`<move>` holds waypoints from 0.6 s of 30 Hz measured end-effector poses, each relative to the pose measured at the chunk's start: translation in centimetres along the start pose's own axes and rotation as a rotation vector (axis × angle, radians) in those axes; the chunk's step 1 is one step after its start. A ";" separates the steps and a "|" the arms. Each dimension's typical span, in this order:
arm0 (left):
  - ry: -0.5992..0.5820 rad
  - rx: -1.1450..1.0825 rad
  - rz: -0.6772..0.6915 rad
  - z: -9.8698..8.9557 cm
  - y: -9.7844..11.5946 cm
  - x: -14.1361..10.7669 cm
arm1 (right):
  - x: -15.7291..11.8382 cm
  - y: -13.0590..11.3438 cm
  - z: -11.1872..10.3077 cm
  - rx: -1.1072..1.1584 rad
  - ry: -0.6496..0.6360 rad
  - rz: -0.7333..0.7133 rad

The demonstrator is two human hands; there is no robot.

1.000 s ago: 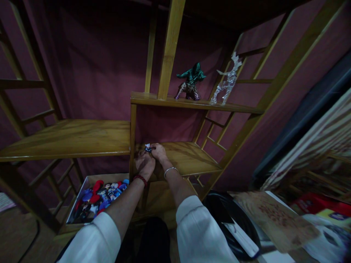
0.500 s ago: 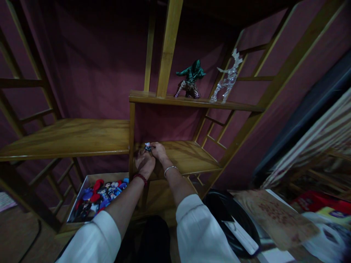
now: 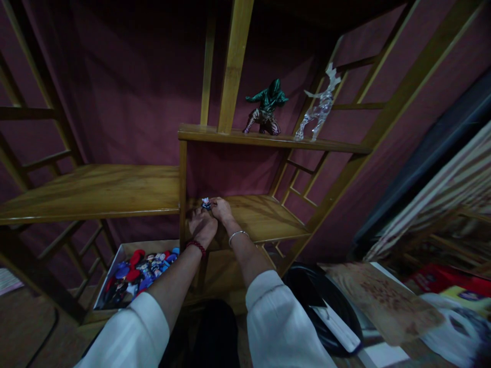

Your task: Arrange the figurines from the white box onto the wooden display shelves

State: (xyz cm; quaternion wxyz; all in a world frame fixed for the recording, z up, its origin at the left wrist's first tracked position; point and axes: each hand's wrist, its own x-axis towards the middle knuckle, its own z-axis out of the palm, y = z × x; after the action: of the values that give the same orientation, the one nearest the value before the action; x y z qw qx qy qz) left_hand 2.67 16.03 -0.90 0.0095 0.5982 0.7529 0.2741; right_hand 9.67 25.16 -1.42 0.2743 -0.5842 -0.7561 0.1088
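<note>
A small dark-and-white figurine (image 3: 206, 203) is at the left end of the lower right shelf (image 3: 261, 220). My right hand (image 3: 221, 208), with a silver bracelet at the wrist, has its fingers closed on the figurine's right side. Just in front and to the left is my left hand (image 3: 203, 225), which wears a red bead bracelet. Its fingers reach toward the figurine's base in shadow, and whether they touch it is too dark to tell.
Above stand a green-and-bronze hooded figure (image 3: 267, 108) and a clear deer figure (image 3: 319, 108). An open box (image 3: 118, 258) of colourful figurines lies lower left. A wooden post (image 3: 183, 189) borders the left hand. A black round object (image 3: 345, 327) sits lower right.
The view has shifted slightly. Both hands remain at the figurine in nearly the same pose.
</note>
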 end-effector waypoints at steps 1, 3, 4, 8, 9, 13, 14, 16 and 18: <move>-0.003 0.004 -0.001 0.1 0.0 0.0 | 0.0 0.0 0.0 -0.001 0.000 0.003; -0.009 0.008 -0.006 0.3 -0.1 0.2 | -0.1 -0.1 0.0 -0.009 0.003 0.007; -0.010 0.007 -0.008 0.4 -0.1 0.2 | -0.1 -0.1 0.0 -0.016 0.007 0.011; -0.005 0.004 -0.007 0.6 -0.2 0.4 | -0.2 -0.1 0.0 -0.037 0.016 0.015; -0.007 0.005 -0.004 0.6 -0.2 0.4 | -0.3 -0.1 -0.1 -0.040 0.015 0.014; 0.001 -0.004 -0.002 0.7 -0.2 0.4 | -0.3 -0.2 -0.3 -0.058 0.012 0.013; 0.005 -0.011 -0.001 0.7 -0.2 0.3 | -0.3 -0.2 -0.3 -0.063 0.010 0.013; 0.003 -0.024 -0.004 0.6 -0.1 0.3 | -0.3 -0.2 -0.3 -0.067 0.009 0.014; -0.011 -0.029 -0.010 0.2 0.0 0.1 | -0.3 -0.2 -0.3 -0.063 0.011 0.011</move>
State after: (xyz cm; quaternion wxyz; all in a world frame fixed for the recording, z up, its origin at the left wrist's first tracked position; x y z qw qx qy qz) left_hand 2.68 16.26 -1.07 0.0236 0.5958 0.7518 0.2815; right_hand 9.70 24.81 -1.19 0.2596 -0.5974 -0.7542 0.0834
